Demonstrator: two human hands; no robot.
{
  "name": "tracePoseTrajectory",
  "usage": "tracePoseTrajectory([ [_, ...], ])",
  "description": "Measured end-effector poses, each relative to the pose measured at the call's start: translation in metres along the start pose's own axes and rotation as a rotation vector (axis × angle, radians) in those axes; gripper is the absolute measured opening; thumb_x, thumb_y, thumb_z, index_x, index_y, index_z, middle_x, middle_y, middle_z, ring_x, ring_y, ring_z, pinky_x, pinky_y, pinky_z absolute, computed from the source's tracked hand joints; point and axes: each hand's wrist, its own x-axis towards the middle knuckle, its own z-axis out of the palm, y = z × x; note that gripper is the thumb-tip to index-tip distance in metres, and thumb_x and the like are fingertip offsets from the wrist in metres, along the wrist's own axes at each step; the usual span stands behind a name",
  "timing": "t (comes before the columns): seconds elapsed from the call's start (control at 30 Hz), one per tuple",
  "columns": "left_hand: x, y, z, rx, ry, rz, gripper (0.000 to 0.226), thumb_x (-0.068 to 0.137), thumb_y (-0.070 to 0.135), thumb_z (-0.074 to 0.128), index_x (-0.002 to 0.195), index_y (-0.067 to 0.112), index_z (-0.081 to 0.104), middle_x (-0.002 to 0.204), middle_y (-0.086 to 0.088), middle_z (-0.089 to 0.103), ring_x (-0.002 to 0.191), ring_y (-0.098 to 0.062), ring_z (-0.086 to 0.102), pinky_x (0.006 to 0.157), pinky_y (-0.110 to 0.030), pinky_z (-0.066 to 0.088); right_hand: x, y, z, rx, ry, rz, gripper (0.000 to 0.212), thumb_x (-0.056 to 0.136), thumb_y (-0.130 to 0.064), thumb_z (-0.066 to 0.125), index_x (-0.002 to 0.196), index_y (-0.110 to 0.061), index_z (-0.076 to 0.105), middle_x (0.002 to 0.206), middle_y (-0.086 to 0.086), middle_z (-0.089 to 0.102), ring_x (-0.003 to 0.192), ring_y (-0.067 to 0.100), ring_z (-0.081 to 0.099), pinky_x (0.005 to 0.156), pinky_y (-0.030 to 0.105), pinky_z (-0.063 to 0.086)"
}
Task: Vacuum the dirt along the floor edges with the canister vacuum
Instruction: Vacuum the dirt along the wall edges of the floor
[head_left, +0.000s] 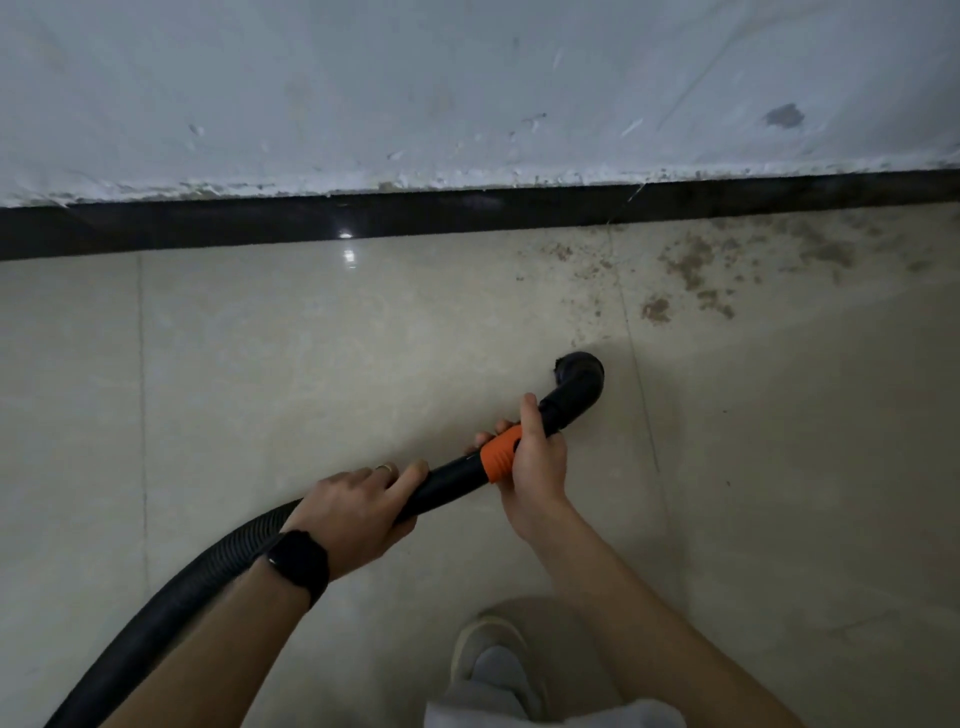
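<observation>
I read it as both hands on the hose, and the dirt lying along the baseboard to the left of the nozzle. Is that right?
One detail is wrong. The left hand and right hand are both on the hose, but the dirt lies along the baseboard to the right of the nozzle, not the left. The head view shows it.

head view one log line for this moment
left hand: grips hose | right hand: grips orange collar | nozzle: near floor, short of dirt | dirt: along baseboard, right side
</observation>
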Motion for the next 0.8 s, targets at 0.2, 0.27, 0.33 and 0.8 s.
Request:
tracePoseTrajectory([
  [0.2,0.006,0.007,-0.008,0.01,0.013,-0.132,0.059,0.071,0.029,0.082,0.113,0.021,0.041,0.07,-0.003,0.06,0.05,-0.026,0.058,0.042,-0.031,0.048,0.003,-0.017,0.014,-0.085,-0.021,0.042,0.027,0.104,-0.036,0.061,0.115,-0.013,0.052,0.062,-0.003,0.062,0.056,0.021,0.067,0.063,0.038,0.061],
  [0.27,0.007,0.009,-0.012,0.025,0.0,-0.157,0.061,0.067,0.028,0.085,0.11,0.021,0.043,0.069,-0.003,0.06,0.049,-0.026,0.058,0.042,-0.03,0.047,0.003,-0.019,0.018,-0.1,-0.027,0.056,0.028,0.105,-0.035,0.061,0.117,-0.012,0.052,0.064,-0.001,0.061,0.056,0.021,0.066,0.065,0.039,0.061],
  [0.33,0.004,0.008,-0.015,0.016,-0.002,-0.17,0.06,0.069,0.027,0.084,0.111,0.021,0.041,0.07,-0.004,0.061,0.051,-0.027,0.059,0.043,-0.032,0.049,0.003,-0.019,0.021,-0.098,-0.04,0.087,0.03,0.105,-0.034,0.061,0.12,-0.011,0.051,0.07,0.003,0.059,0.058,0.023,0.067,0.072,0.044,0.062],
  [0.8,-0.026,-0.023,-0.056,0.177,0.011,-0.165,0.033,0.087,0.038,0.047,0.111,0.016,0.042,0.067,-0.005,0.061,0.041,-0.026,0.056,0.035,-0.029,0.047,-0.023,-0.01,0.061,-0.072,-0.157,0.27,0.047,0.104,-0.036,0.062,0.138,-0.007,0.047,0.078,0.006,0.063,0.068,0.023,0.071,0.075,0.042,0.062],
])
